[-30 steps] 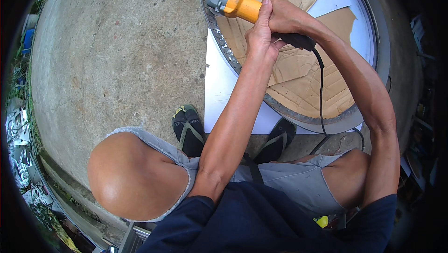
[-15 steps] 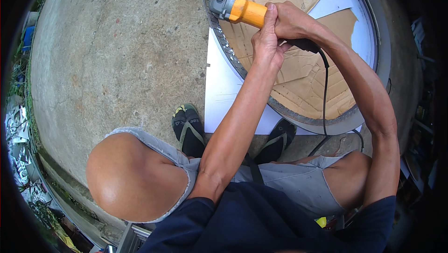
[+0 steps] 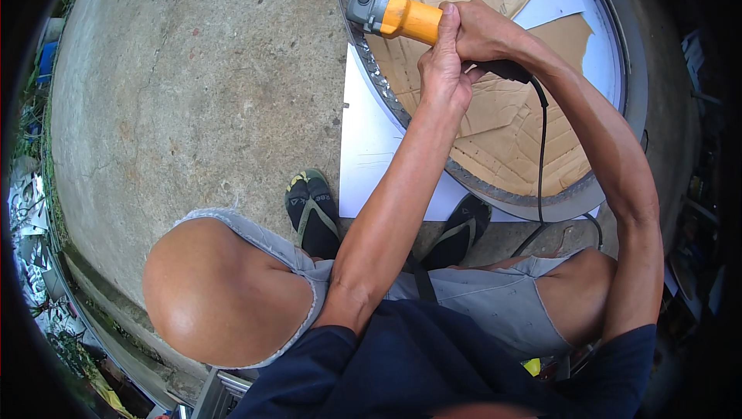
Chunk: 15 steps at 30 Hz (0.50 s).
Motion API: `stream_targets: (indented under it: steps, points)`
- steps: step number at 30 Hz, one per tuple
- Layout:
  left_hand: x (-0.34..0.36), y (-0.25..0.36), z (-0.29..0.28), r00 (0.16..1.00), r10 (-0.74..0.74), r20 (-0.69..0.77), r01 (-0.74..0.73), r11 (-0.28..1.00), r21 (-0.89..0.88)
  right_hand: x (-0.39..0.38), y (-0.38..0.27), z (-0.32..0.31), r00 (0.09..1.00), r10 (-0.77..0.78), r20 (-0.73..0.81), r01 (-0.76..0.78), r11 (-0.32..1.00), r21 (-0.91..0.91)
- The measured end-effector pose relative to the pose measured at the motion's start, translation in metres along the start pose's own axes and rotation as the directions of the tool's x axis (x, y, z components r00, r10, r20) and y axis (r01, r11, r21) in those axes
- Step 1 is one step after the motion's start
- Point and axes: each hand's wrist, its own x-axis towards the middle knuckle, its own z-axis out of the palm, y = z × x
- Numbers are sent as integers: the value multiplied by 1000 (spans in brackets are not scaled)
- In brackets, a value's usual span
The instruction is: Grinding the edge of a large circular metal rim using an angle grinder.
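A yellow angle grinder with a grey head lies across the left rim of a large grey metal ring. My left hand is wrapped round the grinder's body from the near side, thumb pointing up along it. My right hand grips the body just behind, close against the left. The grinder's dark rear end shows below my right hand, and a black cord runs from it toward me. The grinder's head touches or hovers at the rim; its disc is hidden. Bright shavings or scuffs dot the rim's left inner edge.
Inside the ring lies brown cardboard, torn at the right. White sheet spreads beneath the ring. My feet in dark flip-flops stand on concrete floor close to the sheet. Clutter and plants line the left edge.
Hardly anything differs. Both hands keep their hold on the grinder, which stays at the ring's left rim; the cord has shifted slightly to the right.
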Motion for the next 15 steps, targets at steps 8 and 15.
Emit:
stream_targets:
  steps: [8, 15]
  points:
    - [3, 1, 0, 1000, -6, 25, 7, 1000, -10, -4, -4, -2, 999, -3, -38, 3, 1000, -3]
    - [3, 3, 1, 998, -58, 31, 58, 998, -16, 0, 3, -1, 999, -43, -4, 43, 998, -37]
